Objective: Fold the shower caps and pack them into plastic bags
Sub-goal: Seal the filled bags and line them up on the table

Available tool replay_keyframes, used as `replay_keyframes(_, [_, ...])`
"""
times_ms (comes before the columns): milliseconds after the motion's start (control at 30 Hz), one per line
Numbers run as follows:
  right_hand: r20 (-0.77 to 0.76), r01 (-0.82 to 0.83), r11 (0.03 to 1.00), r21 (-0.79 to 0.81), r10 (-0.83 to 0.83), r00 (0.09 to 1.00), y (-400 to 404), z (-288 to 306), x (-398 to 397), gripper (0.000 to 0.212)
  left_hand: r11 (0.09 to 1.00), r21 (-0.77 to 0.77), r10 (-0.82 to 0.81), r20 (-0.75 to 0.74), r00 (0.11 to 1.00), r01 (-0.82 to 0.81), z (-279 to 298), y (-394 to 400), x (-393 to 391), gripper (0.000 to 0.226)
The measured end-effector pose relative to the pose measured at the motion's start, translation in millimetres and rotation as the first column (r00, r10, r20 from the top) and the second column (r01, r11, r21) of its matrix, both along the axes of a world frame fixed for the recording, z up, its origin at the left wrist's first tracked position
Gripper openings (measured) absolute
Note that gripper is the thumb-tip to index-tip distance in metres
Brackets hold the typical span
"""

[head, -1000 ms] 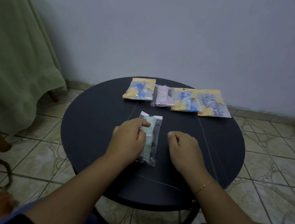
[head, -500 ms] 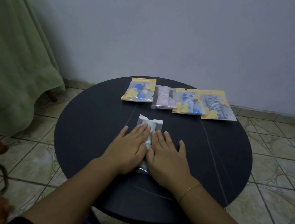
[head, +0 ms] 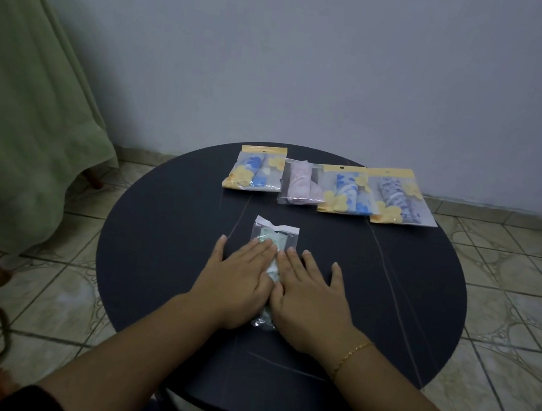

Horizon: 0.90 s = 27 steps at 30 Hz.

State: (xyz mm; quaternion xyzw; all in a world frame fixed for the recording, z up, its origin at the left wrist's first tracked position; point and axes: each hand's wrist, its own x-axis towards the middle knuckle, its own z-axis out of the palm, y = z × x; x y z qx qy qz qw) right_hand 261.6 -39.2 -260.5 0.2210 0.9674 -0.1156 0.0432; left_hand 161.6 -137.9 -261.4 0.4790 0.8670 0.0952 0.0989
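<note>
Hands flat, side by side: left hand (head: pixel 237 279) and right hand (head: pixel 311 296), fingers straight, pressing bagged cap (head: pixel 276 239) onto table (head: pixel 155 259).

Home: tiled floor (head: pixel 505 299), cloth-draped furniture (head: pixel 20 109)

Dim, bluish light; beyond my left hand (head: pixel 237 282) the frame's edge blurs and bends, and the surface (head: pixel 162 260) shows no glare.
</note>
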Motion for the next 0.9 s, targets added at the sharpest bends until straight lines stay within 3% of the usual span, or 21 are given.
replay_keyframes(267, [-0.032,-0.005,0.997,-0.08,0.002,0.999,7,2,1,0.055,0.996,0.093,-0.018,0.066,0.998,0.011,-2,-1,-2,0.054])
replay_keyframes(367, [-0.071,0.005,0.991,-0.133,-0.015,0.997,11,5,1,0.055,0.963,0.269,-0.017,0.06,0.998,0.0,-2,-6,-2,0.056])
replay_keyframes(467, [-0.084,0.023,0.989,-0.149,-0.036,0.996,12,6,-2,0.054,0.895,0.439,-0.05,-0.068,0.996,0.075,8,-22,-2,0.054])
replay_keyframes(600, [-0.09,-0.024,0.985,-0.171,0.009,0.996,4,7,-13,0.05,0.982,0.169,-0.089,0.037,0.995,0.081,26,-51,-3,0.075])
replay_keyframes(667, [-0.102,-0.064,0.986,-0.156,0.049,0.994,-3,6,-23,0.05,0.998,0.051,-0.044,0.013,0.999,0.043,29,-64,-8,0.08])
replay_keyframes(800, [-0.119,-0.107,0.987,-0.116,0.093,0.989,-13,3,-46,0.05,0.994,0.006,0.105,-0.056,0.993,-0.105,32,-83,-26,0.079])
replay_keyframes(900, [-0.137,-0.099,0.992,-0.083,0.087,0.987,-13,1,-64,0.051,0.98,0.027,0.197,-0.019,0.98,-0.197,27,-88,-43,0.074])
